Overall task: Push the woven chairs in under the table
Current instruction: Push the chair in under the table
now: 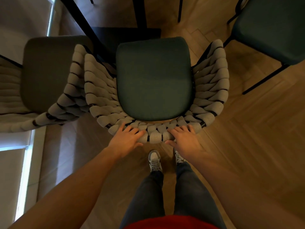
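- Herringbone wood floor (247, 138); dark bench (125, 35) at top of view, its black leg (140, 12) beyond the seat.
- Middle woven chair (155, 80), green seat cushion, front edge at the bench edge.
- Left hand (127, 138) and right hand (184, 138) both rest on the chair's woven back rail, fingers spread flat over the top, thumbs behind.
- Second woven chair (49, 80) just beside on the left, third chair (270, 27) upper right.
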### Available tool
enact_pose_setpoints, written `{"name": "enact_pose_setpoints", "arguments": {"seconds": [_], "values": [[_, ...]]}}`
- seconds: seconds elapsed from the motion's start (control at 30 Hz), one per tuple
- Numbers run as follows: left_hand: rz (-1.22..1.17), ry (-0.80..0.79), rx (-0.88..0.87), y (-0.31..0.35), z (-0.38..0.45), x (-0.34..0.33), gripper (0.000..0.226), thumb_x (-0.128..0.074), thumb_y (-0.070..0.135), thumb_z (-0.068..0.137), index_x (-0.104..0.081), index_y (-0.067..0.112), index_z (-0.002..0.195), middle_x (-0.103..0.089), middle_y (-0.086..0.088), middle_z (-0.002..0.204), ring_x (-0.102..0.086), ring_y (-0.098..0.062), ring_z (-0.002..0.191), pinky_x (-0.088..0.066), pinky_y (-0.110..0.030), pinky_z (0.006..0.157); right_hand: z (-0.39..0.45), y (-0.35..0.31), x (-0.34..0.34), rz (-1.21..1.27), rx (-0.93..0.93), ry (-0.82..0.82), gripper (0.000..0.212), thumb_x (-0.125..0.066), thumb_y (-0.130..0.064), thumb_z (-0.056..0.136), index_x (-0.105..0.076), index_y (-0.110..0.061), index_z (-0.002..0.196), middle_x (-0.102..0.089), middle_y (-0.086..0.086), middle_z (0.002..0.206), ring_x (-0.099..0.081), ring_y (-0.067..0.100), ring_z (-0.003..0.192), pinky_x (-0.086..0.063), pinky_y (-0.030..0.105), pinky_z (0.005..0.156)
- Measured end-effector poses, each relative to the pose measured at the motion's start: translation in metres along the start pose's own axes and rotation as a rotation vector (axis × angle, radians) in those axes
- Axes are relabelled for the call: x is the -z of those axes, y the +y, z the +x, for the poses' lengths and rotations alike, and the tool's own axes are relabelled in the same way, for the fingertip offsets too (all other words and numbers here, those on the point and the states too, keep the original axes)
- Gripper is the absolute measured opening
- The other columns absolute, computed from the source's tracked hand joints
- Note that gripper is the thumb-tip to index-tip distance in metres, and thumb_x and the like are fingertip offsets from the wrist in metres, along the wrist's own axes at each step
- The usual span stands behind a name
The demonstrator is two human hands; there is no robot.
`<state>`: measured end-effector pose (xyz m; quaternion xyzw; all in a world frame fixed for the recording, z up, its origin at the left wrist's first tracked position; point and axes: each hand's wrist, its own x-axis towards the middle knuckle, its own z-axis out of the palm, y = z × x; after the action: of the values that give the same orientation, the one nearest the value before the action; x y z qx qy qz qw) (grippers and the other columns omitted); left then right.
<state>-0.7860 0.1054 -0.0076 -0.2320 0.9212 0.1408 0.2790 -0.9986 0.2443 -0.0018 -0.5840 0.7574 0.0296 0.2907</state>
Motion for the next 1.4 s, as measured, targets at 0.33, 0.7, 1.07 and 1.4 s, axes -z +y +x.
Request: {"name": "enact_pose_setpoints", "arguments": {"seconds": [0.33, 0.7, 1.07, 1.4], "values": [[0.012, -0.023, 0.01, -0.043, 0.017, 0.02, 0.057, -0.036, 0.052, 0.099, -0.025, 0.031, 0.151, -0.041, 0.003, 0.149, -0.031, -0.019, 0.141, -0.008, -0.049, 0.12, 0.032, -0.021, 0.011, 0.039, -0.036, 0.029, 0.052, -0.047, -0.056, 0.093, -0.049, -0.03, 0.138, -0.056, -0.006, 0.134, -0.043, 0.019, 0.131, -0.012, 0.048, 0.119], [0.012, -0.004, 0.006, -0.054, 0.012, 0.021, 0.058, -0.039, 0.052, 0.098, -0.028, 0.029, 0.15, -0.043, 0.003, 0.147, -0.033, -0.019, 0.139, -0.011, -0.048, 0.12, 0.038, -0.03, 0.011, 0.076, -0.068, 0.035, 0.055, -0.049, -0.059, 0.091, -0.05, -0.028, 0.136, -0.053, -0.003, 0.134, -0.04, 0.019, 0.133, -0.012, 0.045, 0.12], [-0.283, 0.224, 0.225, -0.014, 0.011, 0.037, 0.043, -0.048, 0.047, 0.096, -0.056, 0.02, 0.128, -0.057, -0.001, 0.131, -0.049, -0.021, 0.123, -0.037, -0.042, 0.104, 0.006, -0.013, 0.023, 0.146, -0.106, 0.212, 0.034, -0.056, -0.042, 0.093, -0.061, -0.023, 0.12, -0.058, -0.004, 0.115, -0.047, 0.019, 0.117, -0.033, 0.036, 0.103], [-0.352, 0.366, 0.11, 0.078, 0.001, 0.053, 0.017, -0.052, 0.033, 0.096, -0.063, 0.024, 0.105, -0.06, 0.008, 0.1, -0.048, -0.006, 0.091, -0.038, -0.027, 0.081, -0.064, 0.045, 0.02, 0.191, -0.267, 0.255, 0.031, -0.052, -0.04, 0.095, -0.061, -0.025, 0.12, -0.058, -0.005, 0.119, -0.049, 0.018, 0.116, -0.035, 0.036, 0.095]]}}
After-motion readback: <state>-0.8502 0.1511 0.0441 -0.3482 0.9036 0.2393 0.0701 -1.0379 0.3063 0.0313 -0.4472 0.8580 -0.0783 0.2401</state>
